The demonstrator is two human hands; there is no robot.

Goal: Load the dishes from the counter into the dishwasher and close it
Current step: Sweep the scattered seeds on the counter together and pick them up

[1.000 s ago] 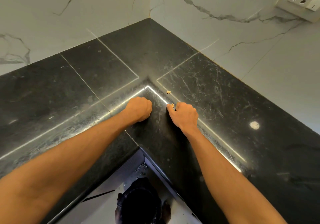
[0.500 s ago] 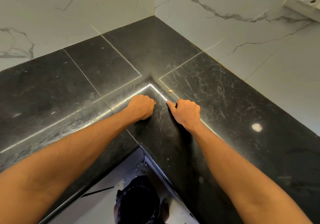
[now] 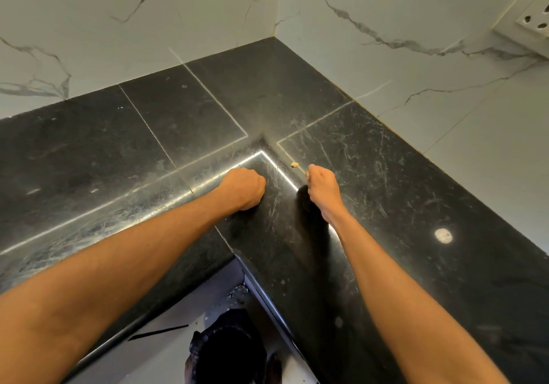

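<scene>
The black stone counter [image 3: 148, 152] ran from the left edge into an inside corner under white marble-look wall tiles [image 3: 118, 27]. The left hand [image 3: 245, 187] lay knuckles-up on the slab near that corner, fingers curled into a fist with nothing seen in it; the contact looked like bracing rather than gripping. Below, between the 2 forearms, a dark rounded object [image 3: 228, 351] sat at floor level, too dim to identify. A small beige crumb [image 3: 294, 164] lay just beside the right hand [image 3: 322, 189], which was also curled with no item visible; its palm side faced away. Farther right were 1 pale round spot [image 3: 443, 235] on the stone and a wall socket [image 3: 534, 21]. No dishes and no dishwasher were in view, so loading probably required turning elsewhere.
</scene>
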